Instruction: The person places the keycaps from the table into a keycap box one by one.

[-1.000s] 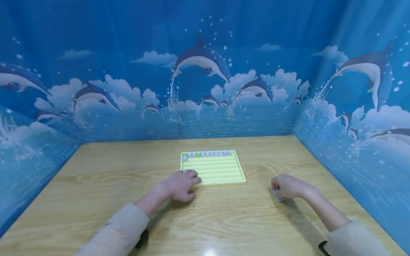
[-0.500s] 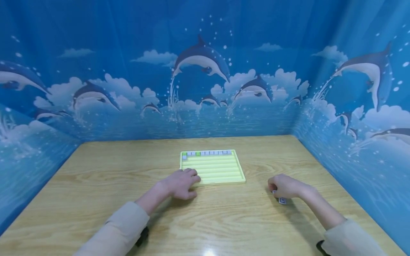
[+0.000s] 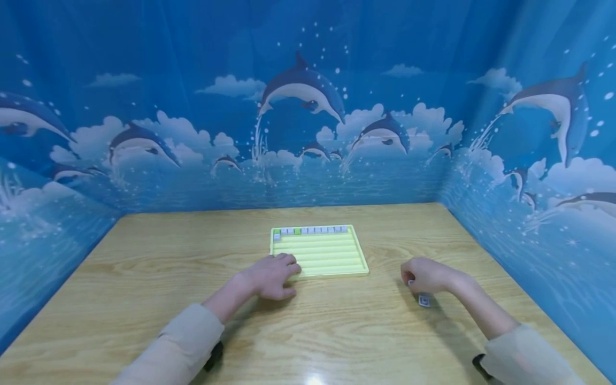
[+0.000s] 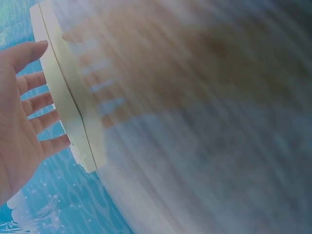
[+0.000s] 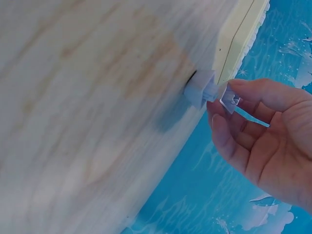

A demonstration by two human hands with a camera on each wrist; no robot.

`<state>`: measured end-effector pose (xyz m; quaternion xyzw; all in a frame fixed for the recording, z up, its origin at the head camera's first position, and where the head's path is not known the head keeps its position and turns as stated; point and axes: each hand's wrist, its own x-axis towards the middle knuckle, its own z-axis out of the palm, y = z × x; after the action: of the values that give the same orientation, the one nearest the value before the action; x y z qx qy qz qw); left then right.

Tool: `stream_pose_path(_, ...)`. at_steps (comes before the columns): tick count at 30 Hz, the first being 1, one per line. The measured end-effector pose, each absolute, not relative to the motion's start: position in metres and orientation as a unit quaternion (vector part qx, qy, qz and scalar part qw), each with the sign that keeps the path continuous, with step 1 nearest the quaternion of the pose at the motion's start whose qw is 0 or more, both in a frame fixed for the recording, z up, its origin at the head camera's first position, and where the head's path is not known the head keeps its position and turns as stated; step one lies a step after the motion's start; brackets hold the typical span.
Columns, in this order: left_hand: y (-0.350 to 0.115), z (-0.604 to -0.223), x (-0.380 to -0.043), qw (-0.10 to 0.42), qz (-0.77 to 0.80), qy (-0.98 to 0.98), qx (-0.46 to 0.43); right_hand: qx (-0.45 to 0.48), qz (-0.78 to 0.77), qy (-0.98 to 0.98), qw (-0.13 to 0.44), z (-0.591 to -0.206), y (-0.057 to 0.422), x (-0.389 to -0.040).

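Note:
A pale yellow-green tray [image 3: 322,258] with ridged rows lies on the wooden table; white keycaps and two green ones line its far row, and one white keycap [image 3: 276,237] begins the second row. My left hand [image 3: 272,277] rests with extended fingers over the tray's near left corner; in the left wrist view its fingertips meet the tray's side. To the right of the tray, my right hand [image 3: 426,275] pinches a white keycap [image 5: 229,99] between thumb and fingers, its hollow underside showing. A second keycap [image 3: 424,301] lies on the table just below that hand.
The wooden table [image 3: 337,331] reaches back to a blue curtain [image 3: 202,182] printed with dolphins, which also runs along the left and right sides.
My right hand has shifted slightly left and up from the table keycap, which now shows fully, apart from the pinched one. My left hand and the tray hold still.

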<state>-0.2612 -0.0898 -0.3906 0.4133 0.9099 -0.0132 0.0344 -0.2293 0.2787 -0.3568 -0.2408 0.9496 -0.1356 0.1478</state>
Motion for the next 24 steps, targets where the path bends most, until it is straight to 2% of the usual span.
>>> stream_pose_path(7, -0.091, -0.393, -0.261, 0.034, -0.012, 0.910, 0.414, -0.264, -0.137, 0.946, 0.126, -0.355, 0.272, -0.234)
stream_pose_path(14, -0.091, -0.391, -0.260, 0.042, -0.003, 0.912, 0.407, -0.265, -0.142, 0.945, 0.130, -0.354, 0.266, -0.237)
stream_pose_path(24, -0.090, -0.393, -0.261, 0.039, -0.011, 0.913, 0.406, -0.310, -0.139, 0.938, 0.073, -0.343, 0.236, -0.258)
